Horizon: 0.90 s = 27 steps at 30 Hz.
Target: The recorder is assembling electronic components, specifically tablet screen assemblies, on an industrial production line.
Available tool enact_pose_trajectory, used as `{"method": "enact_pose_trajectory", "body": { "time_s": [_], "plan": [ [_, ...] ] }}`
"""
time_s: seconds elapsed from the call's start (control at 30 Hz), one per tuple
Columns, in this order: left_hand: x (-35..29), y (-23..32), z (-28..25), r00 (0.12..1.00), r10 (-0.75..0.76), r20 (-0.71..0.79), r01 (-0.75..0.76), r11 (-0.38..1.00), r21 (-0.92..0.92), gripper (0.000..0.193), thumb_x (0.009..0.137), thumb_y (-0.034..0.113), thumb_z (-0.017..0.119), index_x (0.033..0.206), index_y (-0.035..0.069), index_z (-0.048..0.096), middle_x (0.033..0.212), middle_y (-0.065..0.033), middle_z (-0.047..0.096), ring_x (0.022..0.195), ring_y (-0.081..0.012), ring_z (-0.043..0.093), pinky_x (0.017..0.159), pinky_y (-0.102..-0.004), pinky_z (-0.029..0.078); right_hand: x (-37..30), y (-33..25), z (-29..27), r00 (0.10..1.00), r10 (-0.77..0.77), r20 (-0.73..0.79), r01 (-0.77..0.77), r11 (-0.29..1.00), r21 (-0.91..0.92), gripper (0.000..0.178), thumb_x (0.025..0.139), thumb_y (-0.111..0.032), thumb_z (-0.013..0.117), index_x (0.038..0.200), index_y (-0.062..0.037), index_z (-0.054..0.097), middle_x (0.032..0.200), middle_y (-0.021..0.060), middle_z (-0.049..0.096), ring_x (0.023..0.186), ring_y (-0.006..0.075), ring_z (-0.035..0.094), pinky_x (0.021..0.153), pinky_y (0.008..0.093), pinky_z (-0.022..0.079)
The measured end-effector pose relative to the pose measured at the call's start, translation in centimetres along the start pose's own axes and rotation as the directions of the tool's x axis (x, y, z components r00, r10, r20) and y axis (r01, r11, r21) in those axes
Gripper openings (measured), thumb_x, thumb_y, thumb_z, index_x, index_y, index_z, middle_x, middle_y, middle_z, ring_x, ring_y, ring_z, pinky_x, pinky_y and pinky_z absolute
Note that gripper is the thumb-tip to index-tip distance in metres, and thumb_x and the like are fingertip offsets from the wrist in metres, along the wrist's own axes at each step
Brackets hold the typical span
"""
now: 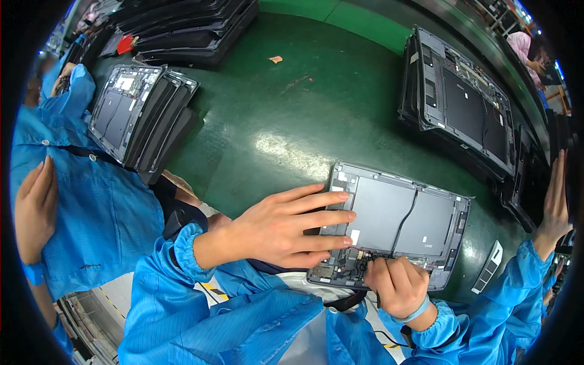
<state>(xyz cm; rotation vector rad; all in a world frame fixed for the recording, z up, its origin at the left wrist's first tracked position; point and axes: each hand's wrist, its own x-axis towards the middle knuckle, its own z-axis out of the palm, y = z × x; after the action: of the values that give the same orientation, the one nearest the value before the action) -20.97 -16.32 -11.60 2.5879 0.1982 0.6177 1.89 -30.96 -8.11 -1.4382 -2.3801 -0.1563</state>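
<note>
An opened tablet (383, 213) lies on the green table, its battery, circuit board and a black cable (406, 222) exposed. Fingers spread, my left hand (283, 231) rests flat across the tablet's left edge. My right hand (398, 285), a band around its wrist, is closed low over the board area along the near edge. Its fingers are pinched together among dark wires and small parts (359, 263). Whatever sits in that grip is hidden by the fingers.
Opened tablets are stacked at the right (465, 109) and left (125, 106); a taller dark stack (188, 36) stands at the far left. A white strip with dark panels (486, 267) lies right of my tablet. Blue-sleeved co-workers flank me, a hand (555, 198) showing at right.
</note>
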Motion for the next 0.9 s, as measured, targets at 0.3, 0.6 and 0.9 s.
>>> {"method": "enact_pose_trajectory", "body": {
  "time_s": [0.3,0.6,0.9],
  "plan": [
    [0.2,0.0,-0.2,1.000,0.009,0.002,-0.009,1.000,-0.015,0.036,0.082,0.029,0.068,0.118,0.028,0.073,0.137,-0.0029,0.059,0.132,-0.0295,0.052,0.110,-0.0487,0.043,0.5,0.9,-1.1,0.994,-0.095,0.058,0.094,0.995,0.014,0.013,0.082,-0.011,0.073,0.083,-0.0023,0.063,0.066,0.0007,0.048,0.053,0.0114,0.050,0.040,0.0245,0.041],
    [0.2,0.0,-0.2,1.000,0.011,-0.021,-0.011,1.000,-0.022,0.036,0.080,0.026,0.068,0.116,0.027,0.073,0.137,-0.0041,0.060,0.131,-0.0308,0.053,0.109,-0.0490,0.044,0.8,0.6,-0.8,0.969,0.247,0.030,-0.242,0.905,0.349,0.015,0.075,-0.004,0.079,0.084,-0.0047,0.067,0.065,0.0045,0.057,0.051,0.0208,0.057,0.046,0.0323,0.048],
    [0.3,0.0,-0.3,1.000,0.013,-0.008,-0.013,1.000,-0.004,0.035,0.082,0.026,0.067,0.116,0.027,0.073,0.138,-0.0034,0.059,0.132,-0.0302,0.052,0.110,-0.0481,0.044,2.1,0.6,-1.3,0.869,0.462,0.177,-0.489,0.748,0.448,0.009,0.079,-0.003,0.072,0.077,-0.0026,0.064,0.062,0.0100,0.057,0.050,0.0296,0.058,0.047,0.0365,0.046]
  ]
}}
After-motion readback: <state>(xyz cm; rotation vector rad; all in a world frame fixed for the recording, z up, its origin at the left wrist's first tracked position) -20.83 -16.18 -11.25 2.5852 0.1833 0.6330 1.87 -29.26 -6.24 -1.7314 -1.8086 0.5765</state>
